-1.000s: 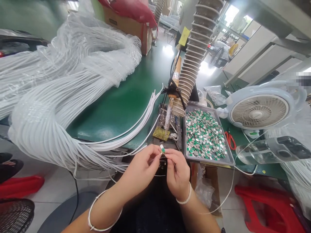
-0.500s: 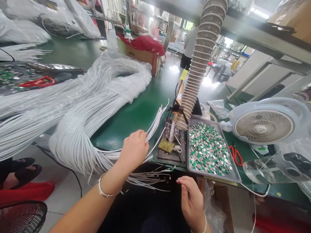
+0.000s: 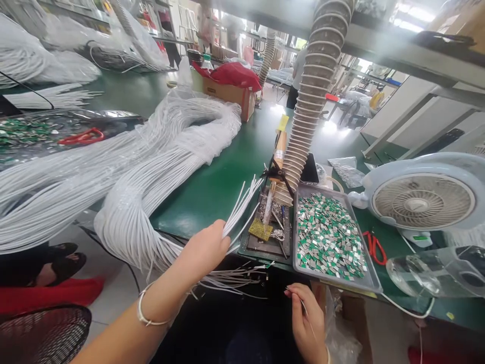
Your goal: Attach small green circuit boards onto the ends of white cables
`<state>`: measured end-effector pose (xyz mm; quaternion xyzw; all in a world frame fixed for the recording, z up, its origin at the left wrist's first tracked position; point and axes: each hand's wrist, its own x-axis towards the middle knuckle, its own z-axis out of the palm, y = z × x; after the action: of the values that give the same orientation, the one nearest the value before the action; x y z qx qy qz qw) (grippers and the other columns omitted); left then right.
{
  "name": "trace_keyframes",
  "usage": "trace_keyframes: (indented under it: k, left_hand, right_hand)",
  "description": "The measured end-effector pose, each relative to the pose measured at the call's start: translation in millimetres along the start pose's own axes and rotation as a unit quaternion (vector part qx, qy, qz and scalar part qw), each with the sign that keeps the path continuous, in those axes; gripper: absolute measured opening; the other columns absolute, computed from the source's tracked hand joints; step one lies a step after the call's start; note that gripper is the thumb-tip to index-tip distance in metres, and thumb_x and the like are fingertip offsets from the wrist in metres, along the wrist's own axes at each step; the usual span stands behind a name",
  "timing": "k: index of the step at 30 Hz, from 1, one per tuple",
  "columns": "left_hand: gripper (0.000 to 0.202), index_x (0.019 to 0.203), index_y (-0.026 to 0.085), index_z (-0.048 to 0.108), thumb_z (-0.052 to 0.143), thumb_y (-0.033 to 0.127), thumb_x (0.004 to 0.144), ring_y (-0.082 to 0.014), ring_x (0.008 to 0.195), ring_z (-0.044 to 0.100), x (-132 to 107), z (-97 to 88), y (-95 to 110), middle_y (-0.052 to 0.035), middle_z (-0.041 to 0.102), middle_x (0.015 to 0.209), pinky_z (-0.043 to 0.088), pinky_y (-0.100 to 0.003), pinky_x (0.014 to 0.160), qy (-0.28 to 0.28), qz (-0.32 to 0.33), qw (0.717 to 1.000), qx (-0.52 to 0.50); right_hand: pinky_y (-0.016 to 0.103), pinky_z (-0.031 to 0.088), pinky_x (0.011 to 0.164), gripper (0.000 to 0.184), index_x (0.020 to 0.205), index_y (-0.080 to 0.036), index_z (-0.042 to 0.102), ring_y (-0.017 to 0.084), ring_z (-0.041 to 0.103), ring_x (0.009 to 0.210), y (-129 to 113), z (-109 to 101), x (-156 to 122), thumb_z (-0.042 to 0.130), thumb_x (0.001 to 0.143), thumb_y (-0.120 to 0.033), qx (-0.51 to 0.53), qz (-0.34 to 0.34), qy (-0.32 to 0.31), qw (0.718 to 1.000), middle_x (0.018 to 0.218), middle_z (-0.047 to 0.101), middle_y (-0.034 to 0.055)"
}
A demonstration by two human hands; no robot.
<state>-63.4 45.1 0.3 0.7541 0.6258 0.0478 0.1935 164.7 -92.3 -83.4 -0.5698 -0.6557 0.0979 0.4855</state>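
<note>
My left hand (image 3: 206, 247) is closed around several white cables (image 3: 238, 210), whose free ends fan out past the fingers over the bench's front edge. Lower right, my right hand (image 3: 307, 316) pinches a thin white wire (image 3: 307, 312) between thumb and fingertips; its far end is hard to make out. Between and below the hands, more cable ends (image 3: 235, 280) hang over my dark lap, and a small green piece shows at one tip. A soldering iron (image 3: 278, 151) is clamped tip down above a yellow sponge (image 3: 260, 229), right of my left hand.
A grey tray (image 3: 375, 280) of small green-and-silver circuit boards (image 3: 329, 237) is at right, beside red-handled cutters (image 3: 375, 247) and a fan (image 3: 422, 199). A ribbed duct (image 3: 322, 76) comes down behind the iron. A large wrapped cable bundle (image 3: 129, 222) covers the left bench.
My left hand has drawn slightly down with the cables, and their ends have spread. My right hand has shifted a little right and down, and a thin wire now shows across it.
</note>
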Motion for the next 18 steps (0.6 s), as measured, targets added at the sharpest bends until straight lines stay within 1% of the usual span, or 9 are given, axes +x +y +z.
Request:
trace_keyframes:
  k: [3,5,7,9,11,13,15,16,18]
  left_hand:
    - [0.023,0.074,0.022,0.044,0.032,0.036,0.087,-0.0214,0.058,0.058,-8,2.1,-4,-0.0031,0.059,0.062,0.035,-0.028,0.053,-0.015,0.003,0.999,-0.048]
    - [0.026,0.070,0.022,0.044,0.039,0.044,0.084,-0.0210,0.057,0.056,-11,3.5,-4,-0.0017,0.057,0.060,0.032,-0.027,0.052,-0.015,0.005,0.997,-0.079]
    - [0.023,0.067,0.023,0.044,0.044,0.041,0.082,-0.0203,0.057,0.055,-11,4.6,-3,-0.0002,0.055,0.058,0.030,-0.027,0.052,-0.002,0.004,0.996,-0.092]
    - [0.023,0.066,0.023,0.046,0.039,0.037,0.084,-0.0191,0.056,0.053,-10,5.3,-3,0.0011,0.052,0.056,0.031,-0.026,0.052,0.008,0.000,0.995,-0.096]
    - [0.026,0.070,0.023,0.049,0.034,0.038,0.086,-0.0181,0.058,0.053,-8,5.7,-5,0.0016,0.054,0.060,0.035,-0.026,0.055,0.020,-0.007,0.992,-0.122]
    - [0.029,0.073,0.022,0.052,0.034,0.041,0.086,-0.0186,0.072,0.057,-7,6.1,-9,-0.0008,0.058,0.073,0.041,-0.027,0.064,0.081,-0.004,0.981,-0.177]
    - [0.027,0.074,0.021,0.054,0.040,0.041,0.084,-0.0198,0.089,0.055,-8,6.8,-12,-0.0045,0.059,0.089,0.042,-0.028,0.076,0.169,0.003,0.953,-0.253]
    - [0.026,0.074,0.020,0.055,0.043,0.041,0.084,-0.0198,0.091,0.054,-9,7.3,-14,-0.0052,0.058,0.091,0.041,-0.029,0.079,0.199,0.004,0.936,-0.291]
    - [0.023,0.079,0.019,0.054,0.044,0.039,0.085,-0.0171,0.077,0.054,-14,8.6,-16,-0.0021,0.056,0.077,0.041,-0.029,0.073,0.219,-0.001,0.903,-0.369]
  right_hand:
    - [0.026,0.056,0.064,0.018,0.086,-0.018,0.060,0.015,0.063,0.075,0,0,0,0.044,0.086,-0.010,0.001,0.000,-0.001,1.000,0.079,0.064,0.0059]
    - [0.027,0.057,0.064,0.018,0.086,-0.018,0.060,0.016,0.063,0.074,0,1,0,0.043,0.087,-0.012,0.005,0.009,-0.006,1.000,0.078,0.064,0.0063]
    - [0.027,0.056,0.064,0.018,0.085,-0.018,0.060,0.016,0.063,0.074,-1,2,-1,0.043,0.087,-0.012,0.013,0.023,-0.012,1.000,0.078,0.064,0.0064]
    - [0.026,0.056,0.064,0.018,0.085,-0.018,0.059,0.015,0.063,0.073,-1,3,-3,0.042,0.087,-0.013,0.022,0.034,-0.016,0.999,0.079,0.064,0.0063]
    - [0.026,0.056,0.063,0.018,0.086,-0.019,0.059,0.015,0.063,0.073,-2,4,-5,0.042,0.087,-0.013,0.030,0.043,-0.021,0.998,0.079,0.064,0.0059]
    - [0.026,0.056,0.063,0.018,0.086,-0.019,0.059,0.015,0.062,0.072,-2,5,-7,0.042,0.088,-0.013,0.040,0.048,-0.024,0.998,0.080,0.063,0.0057]
    - [0.026,0.055,0.062,0.018,0.087,-0.019,0.059,0.015,0.062,0.072,-2,6,-8,0.042,0.088,-0.014,0.049,0.048,-0.027,0.997,0.080,0.063,0.0057]
    - [0.026,0.055,0.062,0.018,0.087,-0.019,0.059,0.015,0.062,0.072,-2,6,-9,0.042,0.088,-0.014,0.053,0.048,-0.029,0.997,0.080,0.063,0.0057]
    - [0.026,0.055,0.062,0.017,0.088,-0.019,0.059,0.014,0.061,0.071,-2,7,-11,0.042,0.088,-0.015,0.056,0.048,-0.032,0.997,0.079,0.062,0.0056]
